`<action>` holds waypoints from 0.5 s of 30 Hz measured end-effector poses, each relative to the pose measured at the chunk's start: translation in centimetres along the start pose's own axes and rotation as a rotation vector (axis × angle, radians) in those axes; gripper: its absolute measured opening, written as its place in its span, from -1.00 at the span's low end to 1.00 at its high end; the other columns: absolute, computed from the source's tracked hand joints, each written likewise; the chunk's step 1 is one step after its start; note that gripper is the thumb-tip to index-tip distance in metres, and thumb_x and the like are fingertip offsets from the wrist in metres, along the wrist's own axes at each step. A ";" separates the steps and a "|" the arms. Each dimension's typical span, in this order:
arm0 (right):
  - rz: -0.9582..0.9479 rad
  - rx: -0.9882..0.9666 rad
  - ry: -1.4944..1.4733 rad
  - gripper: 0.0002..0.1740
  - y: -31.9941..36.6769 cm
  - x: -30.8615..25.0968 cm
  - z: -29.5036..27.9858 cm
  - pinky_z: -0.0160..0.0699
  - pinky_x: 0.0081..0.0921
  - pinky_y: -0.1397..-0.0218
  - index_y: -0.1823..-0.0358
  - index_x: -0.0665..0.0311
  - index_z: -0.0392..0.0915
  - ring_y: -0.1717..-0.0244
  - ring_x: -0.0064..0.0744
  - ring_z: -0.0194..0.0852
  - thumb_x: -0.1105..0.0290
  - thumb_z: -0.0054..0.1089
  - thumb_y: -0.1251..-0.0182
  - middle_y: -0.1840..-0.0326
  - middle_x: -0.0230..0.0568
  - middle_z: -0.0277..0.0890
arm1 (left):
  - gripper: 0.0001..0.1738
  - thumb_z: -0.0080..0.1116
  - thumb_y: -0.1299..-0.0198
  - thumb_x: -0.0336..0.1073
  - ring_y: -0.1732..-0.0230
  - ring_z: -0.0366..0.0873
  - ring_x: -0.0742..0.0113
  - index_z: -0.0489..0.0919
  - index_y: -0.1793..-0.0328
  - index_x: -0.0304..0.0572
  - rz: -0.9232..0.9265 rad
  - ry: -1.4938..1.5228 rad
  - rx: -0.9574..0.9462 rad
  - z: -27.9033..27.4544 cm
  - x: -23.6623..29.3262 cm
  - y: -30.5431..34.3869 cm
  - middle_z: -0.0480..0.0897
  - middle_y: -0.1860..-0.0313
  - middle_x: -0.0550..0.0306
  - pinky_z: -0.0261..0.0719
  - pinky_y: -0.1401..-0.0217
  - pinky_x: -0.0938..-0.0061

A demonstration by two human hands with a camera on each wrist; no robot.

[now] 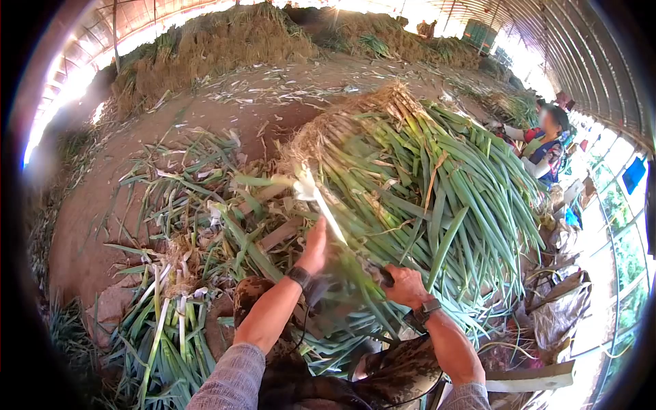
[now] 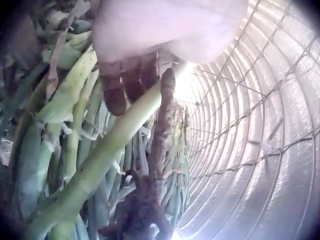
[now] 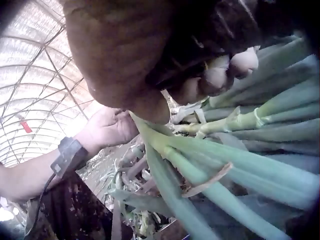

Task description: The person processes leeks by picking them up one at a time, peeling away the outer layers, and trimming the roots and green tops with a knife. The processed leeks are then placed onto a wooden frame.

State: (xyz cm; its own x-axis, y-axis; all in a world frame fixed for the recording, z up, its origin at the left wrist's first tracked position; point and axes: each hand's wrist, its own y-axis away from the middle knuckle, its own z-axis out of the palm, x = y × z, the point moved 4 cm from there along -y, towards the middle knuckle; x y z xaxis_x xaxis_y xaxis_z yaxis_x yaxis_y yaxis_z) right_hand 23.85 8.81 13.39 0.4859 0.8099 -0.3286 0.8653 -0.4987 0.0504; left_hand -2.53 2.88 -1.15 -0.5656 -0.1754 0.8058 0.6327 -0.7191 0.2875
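Note:
My left hand (image 1: 313,247) grips a long green onion (image 1: 331,217) by its pale stalk. The onion's white root end points up and away, and its green leaves fan down toward my right hand (image 1: 408,287). In the left wrist view, the curled fingers (image 2: 116,97) lie behind the stalk (image 2: 112,137), and a narrow brown, rough strip stands beside it. My right hand holds a dark object (image 1: 384,276), mostly hidden by the fingers; I cannot tell its kind. The leaves (image 3: 210,155) spread just below that hand in the right wrist view.
A large heap of green onions (image 1: 437,178) lies ahead, roots toward the left. Trimmed leaves (image 1: 184,171) litter the ground to the left, near a smaller bundle of onions (image 1: 171,335). Another person (image 1: 547,143) sits at the far right beside the tunnel wall.

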 end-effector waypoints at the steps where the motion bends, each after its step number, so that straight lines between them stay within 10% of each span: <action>1: -0.007 0.007 0.016 -0.57 -0.3 0.0 0.0 0.57 -0.05 0.04 0.03 0.17 0.59 0.17 0.08 0.64 0.05 0.24 -0.20 0.25 0.07 0.66 | -0.43 -0.08 -0.41 0.26 0.19 0.63 0.23 0.51 -0.17 -0.05 -0.016 0.052 0.029 -0.1 0.1 -0.1 0.64 0.17 0.17 0.63 0.18 0.07; 15: -0.028 0.171 -0.132 -0.65 -0.8 -2.8 -0.8 0.59 -0.07 0.12 0.13 0.19 0.60 0.22 0.11 0.63 0.13 0.29 -0.15 0.28 0.02 0.65 | -0.72 0.23 -0.34 -0.07 0.29 0.51 0.55 0.62 0.05 -0.09 0.365 0.048 0.053 -0.6 10.7 3.9 0.56 0.31 0.38 0.51 0.25 0.52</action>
State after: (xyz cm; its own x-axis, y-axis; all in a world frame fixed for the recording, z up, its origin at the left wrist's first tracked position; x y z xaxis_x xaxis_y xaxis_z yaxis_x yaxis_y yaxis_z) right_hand 21.90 7.18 14.99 0.4319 0.7825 -0.4486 0.8394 -0.5307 -0.1175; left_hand -6.39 -2.17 8.27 -0.3217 -0.4462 0.8351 0.8228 -0.5681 0.0134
